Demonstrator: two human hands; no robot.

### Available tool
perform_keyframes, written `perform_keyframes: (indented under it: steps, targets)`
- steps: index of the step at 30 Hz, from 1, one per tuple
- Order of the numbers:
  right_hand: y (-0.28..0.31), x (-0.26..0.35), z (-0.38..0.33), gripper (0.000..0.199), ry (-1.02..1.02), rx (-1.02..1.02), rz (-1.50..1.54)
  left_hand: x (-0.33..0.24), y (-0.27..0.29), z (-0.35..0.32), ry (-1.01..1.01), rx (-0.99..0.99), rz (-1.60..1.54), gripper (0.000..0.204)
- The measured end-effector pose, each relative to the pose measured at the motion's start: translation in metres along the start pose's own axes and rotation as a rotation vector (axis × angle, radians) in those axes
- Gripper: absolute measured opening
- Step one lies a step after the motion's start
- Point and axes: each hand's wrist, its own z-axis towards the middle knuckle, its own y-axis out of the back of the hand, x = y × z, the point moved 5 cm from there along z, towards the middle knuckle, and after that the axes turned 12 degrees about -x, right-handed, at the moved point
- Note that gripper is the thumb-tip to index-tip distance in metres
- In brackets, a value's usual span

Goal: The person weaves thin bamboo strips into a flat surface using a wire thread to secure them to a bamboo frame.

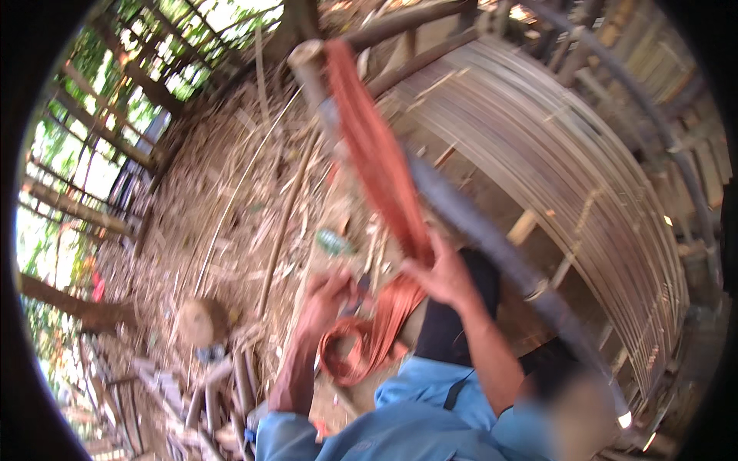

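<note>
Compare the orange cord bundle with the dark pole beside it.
The orange cord bundle is bright orange and made of many thin strands; the dark pole is a single grey-black bar. The bundle is limp and ends in a loop low down by the left hand, while the pole stays rigid. The right hand grips the bundle; neither hand touches the pole. Both slant the same way from upper left to lower right.

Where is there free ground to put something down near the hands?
Fairly open dirt lies between the round stump and the green bottle, though littered with thin sticks. It is crowded around the left hand and right hand, where orange strips hang and coil.
</note>
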Motion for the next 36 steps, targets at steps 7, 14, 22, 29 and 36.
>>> perform_keyframes:
  steps: [7, 14, 22, 29, 36]
  targets:
    - [0.0, 0.091, -0.027, 0.044, -0.148, 0.342, 0.795, -0.097, -0.085, -0.031, -0.403, 0.387, -0.406, 0.026]
    - [0.079, 0.141, -0.041, 0.035, -0.431, 0.46, 0.956, -0.108, -0.137, -0.03, -0.643, 0.383, -0.253, 0.025]
    - [0.194, 0.169, -0.046, 0.03, -0.14, 0.148, 0.511, -0.007, -0.186, -0.086, -0.041, 1.106, 0.275, 0.068]
    - [0.36, 0.168, -0.105, 0.017, -0.025, -0.647, -0.237, 0.014, -0.092, -0.027, -0.29, 0.922, 0.831, 0.024]
    - [0.558, 0.048, -0.277, 0.03, -0.086, -1.093, -0.515, -0.021, -0.01, 0.072, -0.598, 0.565, 1.364, 0.044]
